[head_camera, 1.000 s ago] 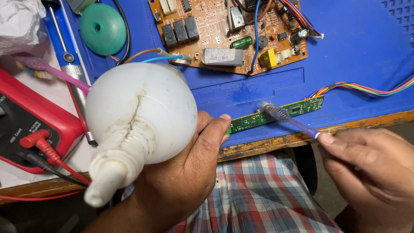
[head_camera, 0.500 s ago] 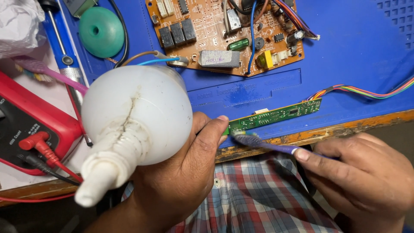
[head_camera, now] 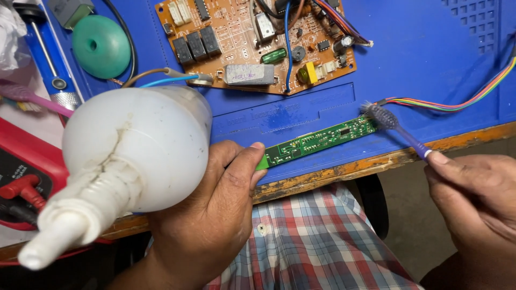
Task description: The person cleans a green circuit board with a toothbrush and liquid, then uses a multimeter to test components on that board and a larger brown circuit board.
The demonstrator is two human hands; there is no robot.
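My left hand (head_camera: 215,215) grips a round white plastic squeeze bottle (head_camera: 129,150) with a ribbed neck and nozzle pointing down-left, and its thumb presses the left end of a narrow green circuit strip (head_camera: 317,140) lying on the blue mat (head_camera: 430,48). My right hand (head_camera: 475,188) holds a purple toothbrush (head_camera: 395,126) by its handle. The bristle head rests on the right end of the green strip, where coloured wires (head_camera: 457,102) lead off to the right.
A large brown circuit board (head_camera: 258,40) with relays and capacitors lies further back on the mat. A green round cap (head_camera: 102,45), a screwdriver (head_camera: 51,64) and a red multimeter (head_camera: 21,177) with probes sit to the left. The worn wooden table edge (head_camera: 349,169) runs above my checked shirt.
The toothbrush head moved left along the green strip and then back to its right end. The bottle tilted and came closer to the camera. My left thumb stayed on the strip.
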